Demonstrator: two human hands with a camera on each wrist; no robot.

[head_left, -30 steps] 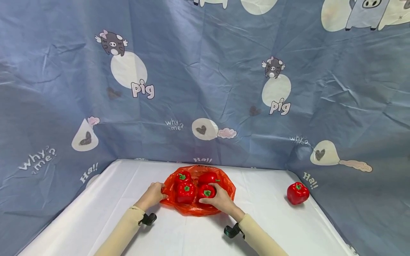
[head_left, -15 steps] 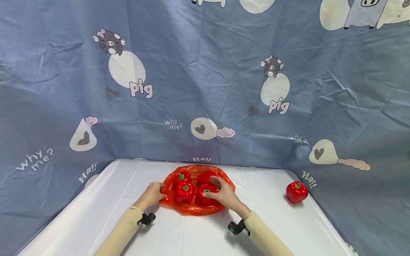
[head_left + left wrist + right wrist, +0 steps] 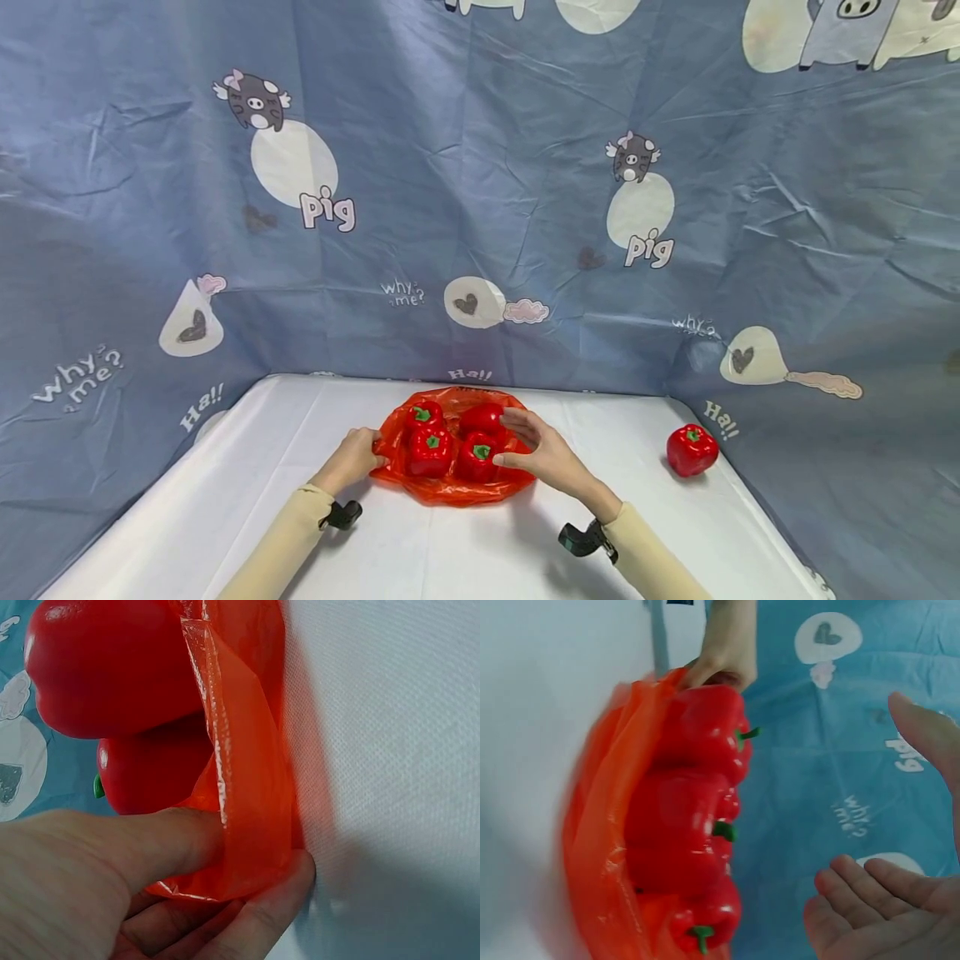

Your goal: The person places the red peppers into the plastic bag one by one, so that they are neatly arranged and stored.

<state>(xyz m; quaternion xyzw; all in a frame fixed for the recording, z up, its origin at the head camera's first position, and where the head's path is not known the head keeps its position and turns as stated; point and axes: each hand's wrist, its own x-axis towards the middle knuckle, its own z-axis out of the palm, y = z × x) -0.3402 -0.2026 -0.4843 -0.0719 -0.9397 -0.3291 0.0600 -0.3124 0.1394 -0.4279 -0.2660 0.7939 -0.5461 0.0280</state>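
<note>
An orange-red plastic bag lies spread on the white tabletop, its mouth turned up. Several red bell peppers with green stems sit inside it. My left hand pinches the bag's left edge; in the left wrist view thumb and fingers grip the folded plastic. At the bag's right side, my right hand has thumb and fingers spread apart with nothing between them. It overlaps the bag's right rim in the head view. The right wrist view shows its palm apart from the bagged peppers.
One more red bell pepper stands alone on the white tabletop, near its right edge. A blue cloth with printed pigs hangs behind and along both sides of the table.
My right hand has let go of the front right pepper in the bag, then lifted and drawn back to the right. The left hand keeps its grip on the bag's edge.
</note>
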